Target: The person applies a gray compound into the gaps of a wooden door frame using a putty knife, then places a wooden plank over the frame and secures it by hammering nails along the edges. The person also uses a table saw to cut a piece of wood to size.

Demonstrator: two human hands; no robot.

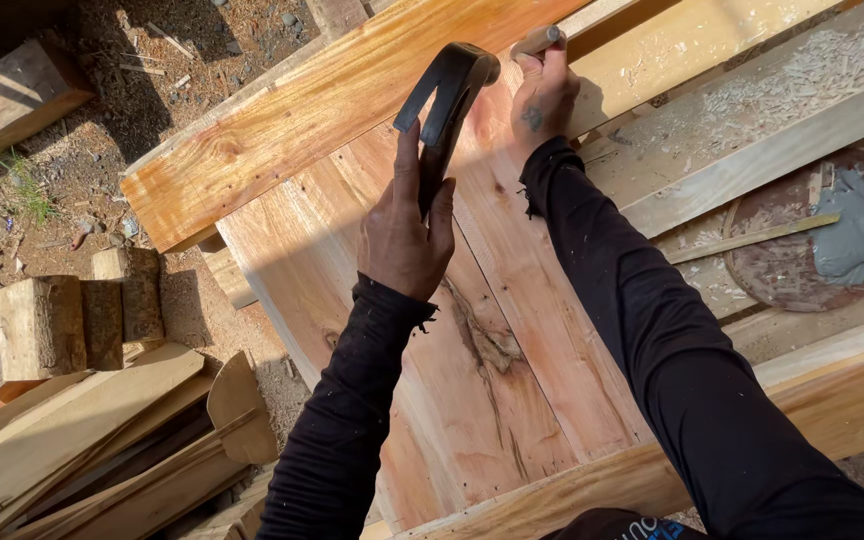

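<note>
From the head view, the left hand [404,235] has its fingers wrapped around the handle of a dark claw hammer [447,95], raised over the sunlit plank surface [512,330]. The right hand [544,90] rests on the planks, its fingers pinched narrow near the thick beam [292,125]. Around it lie sawdust-strewn ground [72,170], cut wood blocks [72,320], stacked offcuts [82,440] and a round pan of grey paste [832,235].

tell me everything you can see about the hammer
The hammer is a dark metal claw hammer with a curved, forked claw end pointing lower left and its head end toward the upper right, next to the right hand. The left hand grips its handle, which is mostly hidden by the fingers. It is raised, tilted over the reddish wooden planks; whether it touches them cannot be told.
</note>
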